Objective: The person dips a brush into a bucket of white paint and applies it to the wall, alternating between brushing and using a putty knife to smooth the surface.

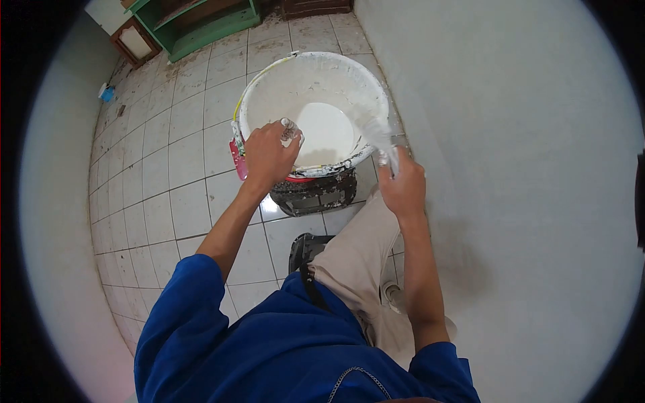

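Observation:
A big white bucket (252, 101) smeared with paint stands in front of me, with white paint (326, 131) at its bottom. My right hand (403, 188) is closed around the handle of a paintbrush (377, 134), whose bristles are blurred and lie over the bucket's right rim. Over the bucket's near left rim is my left hand (269, 156). Its fingers are curled and their tips are coated in white paint; what they grip, if anything, I cannot make out.
Below the bucket is a dark, paint-spattered stand (316, 195). A pink-red object (238, 160) hangs at its left side. A pale wall (524, 188) runs close along my right. A green shelf (208, 30) stands at the back on the tiled floor (151, 181).

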`<state>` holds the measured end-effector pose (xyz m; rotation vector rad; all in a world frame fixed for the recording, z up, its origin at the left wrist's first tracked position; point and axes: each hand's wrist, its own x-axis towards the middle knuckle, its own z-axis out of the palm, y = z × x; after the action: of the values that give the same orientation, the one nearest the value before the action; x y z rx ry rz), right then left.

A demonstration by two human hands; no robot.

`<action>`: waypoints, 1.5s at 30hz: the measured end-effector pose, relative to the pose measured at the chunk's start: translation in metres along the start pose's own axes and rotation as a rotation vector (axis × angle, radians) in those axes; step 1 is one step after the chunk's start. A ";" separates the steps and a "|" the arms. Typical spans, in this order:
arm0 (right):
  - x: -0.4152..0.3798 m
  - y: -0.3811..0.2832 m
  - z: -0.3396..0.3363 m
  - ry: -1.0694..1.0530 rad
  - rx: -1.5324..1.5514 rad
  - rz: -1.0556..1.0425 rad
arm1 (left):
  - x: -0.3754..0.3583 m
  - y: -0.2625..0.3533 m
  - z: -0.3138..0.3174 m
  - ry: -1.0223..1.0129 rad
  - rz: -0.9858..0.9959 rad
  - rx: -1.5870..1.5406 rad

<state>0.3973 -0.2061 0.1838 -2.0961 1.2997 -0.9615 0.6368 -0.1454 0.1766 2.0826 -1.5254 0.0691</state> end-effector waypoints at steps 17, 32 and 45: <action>-0.009 -0.011 0.000 -0.047 -0.083 -0.005 | 0.001 0.003 -0.003 -0.028 -0.017 -0.023; -0.014 0.003 -0.002 0.063 0.036 -0.027 | 0.003 0.005 -0.001 -0.027 -0.028 -0.009; -0.010 0.020 0.006 -0.009 0.142 0.128 | -0.001 0.002 0.002 -0.001 -0.002 -0.018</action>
<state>0.3873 -0.2050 0.1627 -1.8850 1.3041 -0.9582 0.6343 -0.1458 0.1750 2.0699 -1.5194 0.0541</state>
